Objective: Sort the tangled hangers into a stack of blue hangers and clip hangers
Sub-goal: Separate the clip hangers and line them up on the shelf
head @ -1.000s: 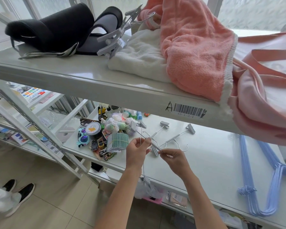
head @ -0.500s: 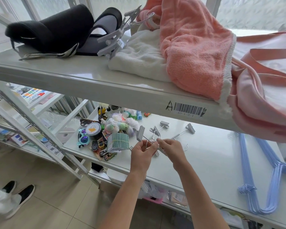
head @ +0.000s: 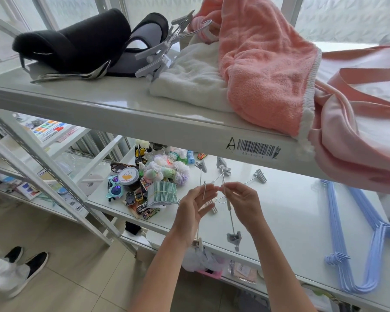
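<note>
Left hand: reaching up from the lower frame over the front edge of the middle shelf, palm turned toward the right, thumb and forefinger pinching the wire hook of a clip hanger. Its wire is running down behind the palm, and a clip is showing below the wrist.

Right hand: raised to the same height, just beside the left, fingers curling inward, thumb and fingertips pinching the wire of a second clip hanger. This hanger is hanging tilted, its grey clip dangling just over the shelf surface.

Both forearms: bare, rising side by side from the bottom edge.

Remaining clip hangers: lying tangled on the shelf just behind the hands, grey clips pointing outward; how the wires are interlocking cannot be told.

Blue hangers: lying stacked flat at the right end of the same shelf, well apart from the hands.

Small clutter: toy cars, sunglasses, a round tin and a card bundle, sitting at the left end of the shelf.

Upper shelf: bearing a pink towel, a white towel and a black cushion.
</note>
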